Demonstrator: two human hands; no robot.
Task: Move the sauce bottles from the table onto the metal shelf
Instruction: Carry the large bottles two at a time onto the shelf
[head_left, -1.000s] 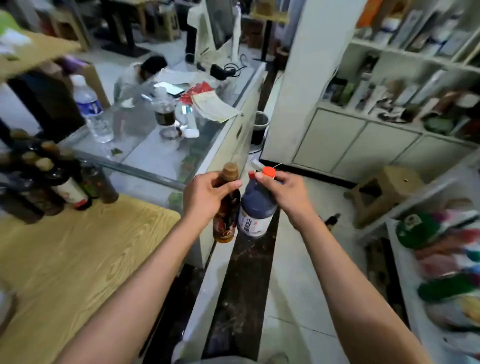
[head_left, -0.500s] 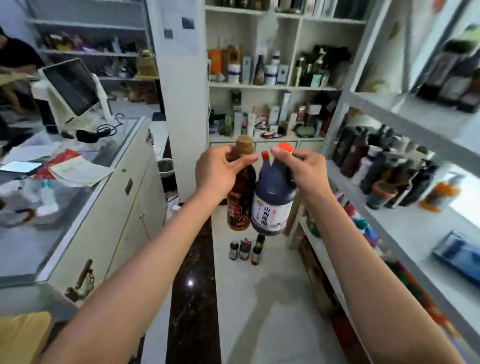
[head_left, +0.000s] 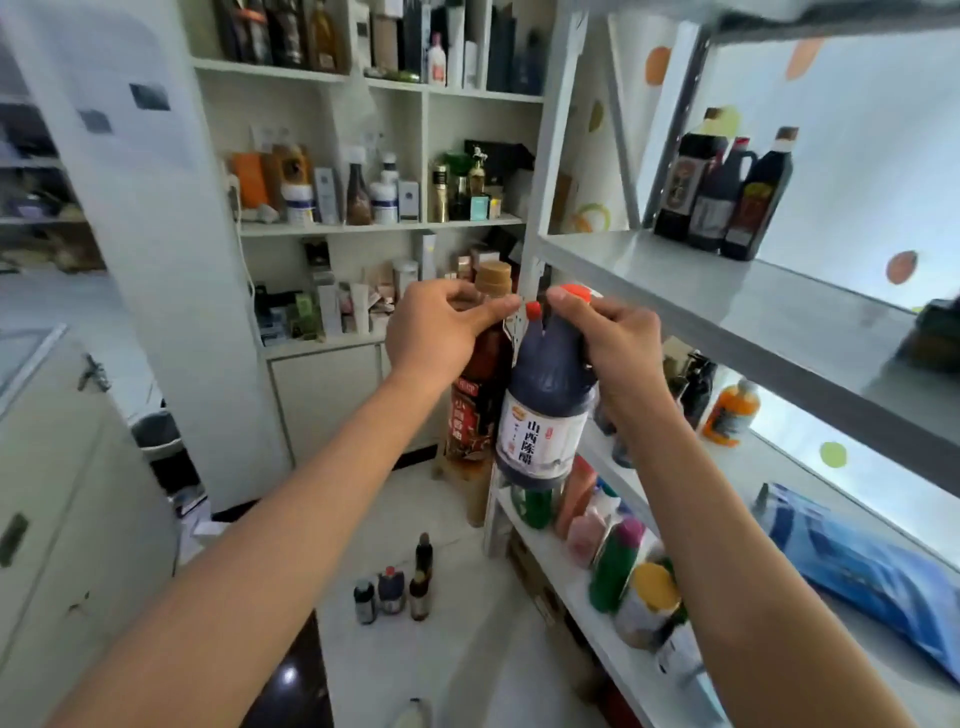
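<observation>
Grey metal shelf (head_left: 727, 291) ahead, three bottles at back. Left hand (head_left: 436, 332) fingers grip tan-capped brown bottle (head_left: 475, 395); right hand (head_left: 613, 343) grips red-capped dark vinegar jug (head_left: 545, 415) (necks only). Lift clear of edge, set upright.

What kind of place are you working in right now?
Most likely a small shop or its stockroom. A white metal shelf holds dark sauce bottles, white wall shelving is packed with boxed and bottled goods, and more small bottles stand on the floor.
</observation>
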